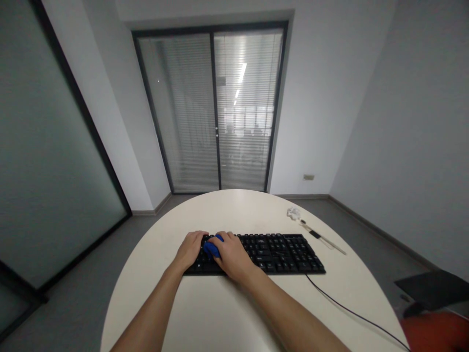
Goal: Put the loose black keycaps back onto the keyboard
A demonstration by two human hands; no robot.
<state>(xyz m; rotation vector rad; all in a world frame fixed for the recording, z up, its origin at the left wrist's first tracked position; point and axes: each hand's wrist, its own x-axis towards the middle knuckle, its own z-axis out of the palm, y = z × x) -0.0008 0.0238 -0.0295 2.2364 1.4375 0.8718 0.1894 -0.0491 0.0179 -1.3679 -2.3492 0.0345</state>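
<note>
A black keyboard lies across the middle of a round, cream-coloured table. At its left end rests my left hand, its fingers together along the edge and the thumb side against the keys. My right hand is over the left part of the keyboard, its fingers closed on a crumpled blue cloth that touches the keys. Part of the cloth is hidden under the right hand's fingers.
Near the table's right rim lie a crumpled clear wrapper and a thin pale stick with a black band. The keyboard's cable runs to the lower right, where a red and black object stands beyond the rim.
</note>
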